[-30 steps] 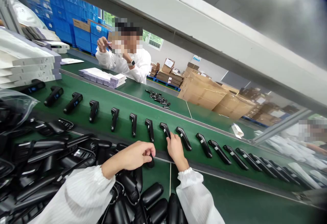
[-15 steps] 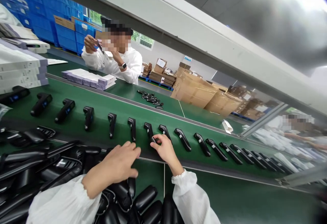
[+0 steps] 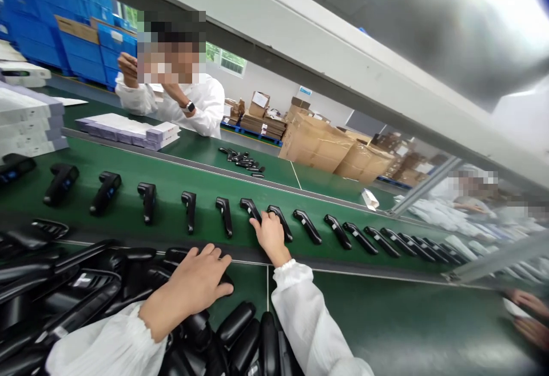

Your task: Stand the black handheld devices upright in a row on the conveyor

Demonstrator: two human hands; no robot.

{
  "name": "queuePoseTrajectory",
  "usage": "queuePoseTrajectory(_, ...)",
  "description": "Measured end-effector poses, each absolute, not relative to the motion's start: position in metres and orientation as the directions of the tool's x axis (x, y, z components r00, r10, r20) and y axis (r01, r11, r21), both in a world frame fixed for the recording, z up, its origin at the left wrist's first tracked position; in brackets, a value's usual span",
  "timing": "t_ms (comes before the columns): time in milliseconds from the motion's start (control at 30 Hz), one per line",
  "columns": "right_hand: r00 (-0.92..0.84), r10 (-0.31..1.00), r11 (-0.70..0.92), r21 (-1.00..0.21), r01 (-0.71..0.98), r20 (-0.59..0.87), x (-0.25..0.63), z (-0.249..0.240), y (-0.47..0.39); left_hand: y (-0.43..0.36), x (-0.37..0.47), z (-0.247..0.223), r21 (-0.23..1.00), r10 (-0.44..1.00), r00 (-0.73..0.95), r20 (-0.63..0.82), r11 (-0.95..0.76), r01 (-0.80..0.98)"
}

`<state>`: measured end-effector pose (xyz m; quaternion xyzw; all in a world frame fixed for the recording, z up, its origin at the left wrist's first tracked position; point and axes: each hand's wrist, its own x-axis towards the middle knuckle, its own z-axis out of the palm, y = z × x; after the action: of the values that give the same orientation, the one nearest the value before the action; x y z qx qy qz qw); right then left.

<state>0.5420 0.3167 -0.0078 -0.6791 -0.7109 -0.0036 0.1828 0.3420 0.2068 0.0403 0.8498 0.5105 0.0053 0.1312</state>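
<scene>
On the green conveyor belt, black angled handheld devices lie in a long row. My right hand is over the belt, its thumb and fingers closed at the lower end of one black handheld device; the fingers partly hide that end. Just right of these fingers lies another black device. My left hand rests palm down with fingers spread, above a heap of black plastic housings on the near side. Part of the heap is hidden under this hand and sleeve.
Opposite, a person in white holds something near the face. White boxes and a pile of small black parts sit on the far bench. A metal beam crosses overhead. At the right edge, another person's hands hold something white.
My right hand has moved slightly up over the belt, and the device at its fingers lies more slanted. My left hand stays over the heap. The camera view has shifted slightly.
</scene>
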Motion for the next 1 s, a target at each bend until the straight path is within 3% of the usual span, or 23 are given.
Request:
queuePoseTrajectory(133, 0.103, 0.885, -0.027, -0.172, 0.985, 0.453, 0.632, 0.006, 0.311, 0.209, 0.346, 0.042, 0.195, 0.848, 0.502, -0.168, -0.471, 0.860)
queuePoseTrajectory(233, 0.130, 0.930, -0.109, -0.079, 0.991, 0.344, 0.702, 0.003, 0.309, 0.209, 0.352, 0.040, 0.217, 0.826, 0.540, -0.163, -0.504, 0.836)
queuePoseTrajectory(333, 0.006, 0.977, -0.009, 0.015, 1.000, 0.213, 0.736, -0.014, 0.314, 0.208, 0.355, 0.035, 0.325, 0.817, 0.559, -0.143, -0.495, 0.806)
queuePoseTrajectory(433, 0.019, 0.971, -0.038, 0.073, 0.997, 0.238, 0.741, -0.030, 0.324, 0.209, 0.353, 0.032, 0.492, 0.818, 0.555, -0.152, -0.424, 0.760)
queuePoseTrajectory(700, 0.053, 0.962, -0.062, 0.023, 0.998, 0.267, 0.743, -0.017, 0.323, 0.214, 0.349, 0.050, 0.776, 0.861, 0.498, -0.104, -0.243, 0.582)
queuePoseTrajectory(767, 0.123, 0.905, -0.097, -0.085, 0.992, 0.407, 0.730, -0.003, 0.309, 0.214, 0.351, 0.052, 0.845, 0.873, 0.477, -0.101, -0.178, 0.504)
queuePoseTrajectory(833, 0.198, 0.847, -0.030, -0.326, 0.945, 0.494, 0.703, 0.013, 0.289, 0.215, 0.354, 0.052, 0.896, 0.888, 0.454, -0.078, -0.137, 0.421)
queuePoseTrajectory(900, 0.089, 0.922, 0.180, -0.621, 0.763, 0.377, 0.663, 0.026, 0.263, 0.215, 0.359, 0.049, 0.926, 0.907, 0.418, -0.050, -0.115, 0.359)
queuePoseTrajectory(933, -0.061, 0.964, 0.239, -0.740, 0.629, 0.259, 0.640, 0.031, 0.250, 0.215, 0.362, 0.047, 0.939, 0.916, 0.399, -0.027, -0.114, 0.325)
queuePoseTrajectory(1000, -0.320, 0.939, 0.274, -0.838, 0.472, 0.127, 0.599, 0.036, 0.230, 0.214, 0.367, 0.043, 0.958, 0.924, 0.381, 0.029, -0.135, 0.254)
